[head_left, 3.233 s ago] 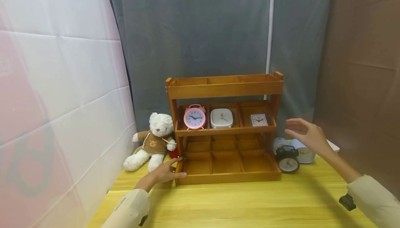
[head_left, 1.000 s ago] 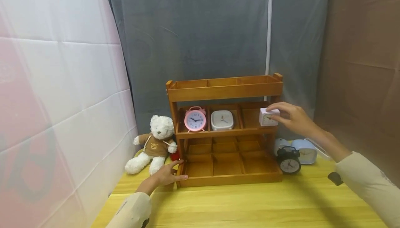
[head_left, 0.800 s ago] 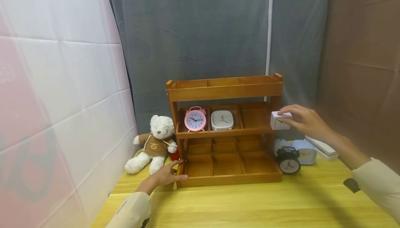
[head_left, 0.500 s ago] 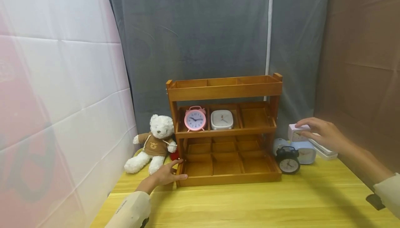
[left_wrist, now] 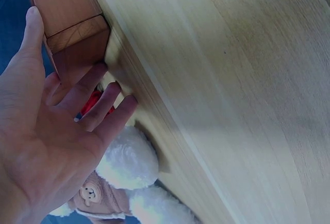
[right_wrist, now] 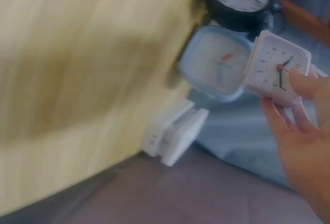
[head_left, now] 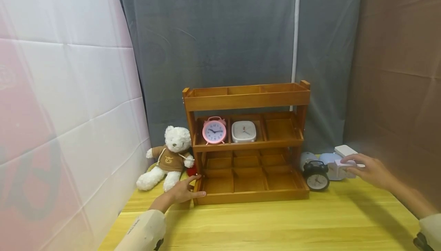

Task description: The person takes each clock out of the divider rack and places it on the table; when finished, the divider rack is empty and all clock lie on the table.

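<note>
My right hand pinches a small pale-pink square alarm clock between thumb and fingers, its dial turned to the right wrist camera. In the head view the clock is low on the right, in front of a light-blue alarm clock. Beside that is a black twin-bell alarm clock. My left hand touches the lower left corner of a wooden three-tier shelf, fingers extended, thumb at its front. The middle tier holds a pink alarm clock and a white alarm clock; its right compartment is bare.
A white teddy bear in a brown top sits left of the shelf, with a red object partly hidden behind it. A white box-like object lies at the right, near the brown curtain. Another pale round thing is behind the black clock.
The right hand has taken the small square clock from the middle tier's right compartment and carried it right and down beside the blue clock. The left hand has stayed at the shelf corner.
</note>
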The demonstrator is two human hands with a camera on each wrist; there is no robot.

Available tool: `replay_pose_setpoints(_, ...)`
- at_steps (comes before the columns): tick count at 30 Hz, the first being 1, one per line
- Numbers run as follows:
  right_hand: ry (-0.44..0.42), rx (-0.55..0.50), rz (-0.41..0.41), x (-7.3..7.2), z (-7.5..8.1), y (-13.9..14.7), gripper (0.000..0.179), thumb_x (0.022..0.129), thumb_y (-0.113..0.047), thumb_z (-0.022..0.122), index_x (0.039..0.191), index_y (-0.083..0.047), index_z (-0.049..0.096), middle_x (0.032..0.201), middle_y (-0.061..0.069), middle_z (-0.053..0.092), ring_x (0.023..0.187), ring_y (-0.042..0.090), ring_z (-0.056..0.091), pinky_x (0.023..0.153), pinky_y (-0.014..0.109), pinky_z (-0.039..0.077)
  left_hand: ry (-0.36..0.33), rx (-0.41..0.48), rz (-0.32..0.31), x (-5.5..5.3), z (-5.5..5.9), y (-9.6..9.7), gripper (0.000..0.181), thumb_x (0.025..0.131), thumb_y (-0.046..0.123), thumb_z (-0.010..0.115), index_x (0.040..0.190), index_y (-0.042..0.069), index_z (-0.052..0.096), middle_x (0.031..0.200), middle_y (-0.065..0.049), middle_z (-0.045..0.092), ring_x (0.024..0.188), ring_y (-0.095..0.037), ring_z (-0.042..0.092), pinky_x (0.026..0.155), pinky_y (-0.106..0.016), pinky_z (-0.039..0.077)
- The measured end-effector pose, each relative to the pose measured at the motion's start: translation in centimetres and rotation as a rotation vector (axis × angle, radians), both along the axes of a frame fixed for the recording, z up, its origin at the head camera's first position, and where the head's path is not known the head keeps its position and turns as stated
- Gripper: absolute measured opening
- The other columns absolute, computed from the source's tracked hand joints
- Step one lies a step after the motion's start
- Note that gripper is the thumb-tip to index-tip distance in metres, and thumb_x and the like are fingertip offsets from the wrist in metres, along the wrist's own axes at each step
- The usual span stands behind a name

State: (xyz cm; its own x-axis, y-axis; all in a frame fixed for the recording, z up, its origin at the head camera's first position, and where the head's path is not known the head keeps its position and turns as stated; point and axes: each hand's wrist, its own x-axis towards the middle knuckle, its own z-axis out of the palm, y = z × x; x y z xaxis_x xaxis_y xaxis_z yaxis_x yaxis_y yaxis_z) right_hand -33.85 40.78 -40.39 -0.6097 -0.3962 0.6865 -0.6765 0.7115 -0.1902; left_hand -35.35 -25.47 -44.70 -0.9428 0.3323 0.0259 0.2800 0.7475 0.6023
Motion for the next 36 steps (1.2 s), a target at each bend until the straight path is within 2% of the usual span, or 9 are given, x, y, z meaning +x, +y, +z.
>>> replay_pose_setpoints(4, -0.048, -0.039, 0.002, -0.4, -2.2, 0.5, 0.039, 0.075, 0.01, 0.086, 0.106, -0.01, 0.074, 0.102, 0.01, 0.077, 0.097, -0.008, 0.064, 0.073, 0.007, 0.051, 0.007, -0.004, -0.003, 0.0, -0.1, -0.1, 0.089, 0.088, 0.049, 0.083, 0.154, 0.003, 0.045, 0.145, -0.035, 0.052, 0.117, -0.044, 0.067, 0.097, -0.057, 0.054)
replay_pose_setpoints(10, -0.008, -0.033, -0.001, -1.2, -4.3, 0.5, 0.039, 0.071, 0.01, 0.087, 0.102, -0.01, 0.075, 0.1, 0.008, 0.077, 0.097, -0.001, 0.067, 0.081, 0.005, 0.047, -0.001, 0.004, 0.003, 0.1, 0.1, 0.0, 0.087, 0.089, 0.046, 0.082, 0.155, 0.003, 0.045, 0.146, -0.035, 0.051, 0.118, -0.044, 0.067, 0.098, -0.057, 0.053)
replay_pose_setpoints(14, -0.013, -0.044, 0.03, -1.4, -5.0, 0.2, 0.038, 0.07, 0.013, 0.085, 0.101, -0.008, 0.073, 0.1, 0.01, 0.075, 0.094, 0.005, 0.069, 0.082, 0.009, 0.049, -0.008, 0.005, 0.004, 0.3, 0.4, 0.1, 0.086, 0.089, 0.044, 0.082, 0.155, 0.003, 0.044, 0.147, -0.035, 0.051, 0.118, -0.044, 0.066, 0.098, -0.057, 0.053)
replay_pose_setpoints(21, -0.006, -0.08, 0.046, -2.5, -6.6, 0.0, 0.039, 0.067, 0.016, 0.085, 0.096, -0.007, 0.073, 0.094, 0.006, 0.073, 0.095, -0.005, 0.061, 0.078, 0.006, 0.044, -0.024, -0.003, 0.014, 0.2, 0.4, 0.1, 0.087, 0.089, 0.047, 0.082, 0.156, 0.004, 0.044, 0.145, -0.034, 0.053, 0.12, -0.045, 0.065, 0.099, -0.058, 0.052)
replay_pose_setpoints(27, -0.016, -0.135, 0.094, -2.9, -7.8, -0.1, 0.04, 0.065, 0.023, 0.081, 0.096, 0.0, 0.07, 0.091, 0.009, 0.07, 0.093, -0.003, 0.059, 0.078, 0.007, 0.041, -0.024, 0.002, 0.011, 0.1, 0.2, 0.1, 0.088, 0.089, 0.047, 0.082, 0.156, 0.005, 0.044, 0.145, -0.034, 0.053, 0.12, -0.045, 0.065, 0.1, -0.058, 0.052)
replay_pose_setpoints(33, -0.025, -0.154, 0.062, -2.9, -8.4, -0.3, 0.042, 0.066, 0.022, 0.082, 0.099, 0.0, 0.069, 0.091, 0.01, 0.069, 0.087, 0.001, 0.061, 0.079, 0.005, 0.041, -0.015, 0.0, 0.007, 0.0, 0.1, 0.1, 0.088, 0.088, 0.047, 0.083, 0.155, 0.004, 0.045, 0.143, -0.034, 0.055, 0.118, -0.045, 0.066, 0.098, -0.058, 0.052)
replay_pose_setpoints(36, -0.036, -0.145, 0.04, -2.9, -8.4, -0.4, 0.04, 0.068, 0.02, 0.083, 0.1, -0.001, 0.07, 0.093, 0.012, 0.07, 0.09, 0.003, 0.063, 0.083, 0.003, 0.042, -0.015, -0.003, 0.01, 0.0, 0.1, 0.1, 0.087, 0.088, 0.047, 0.082, 0.155, 0.005, 0.045, 0.143, -0.034, 0.055, 0.118, -0.044, 0.066, 0.098, -0.058, 0.053)
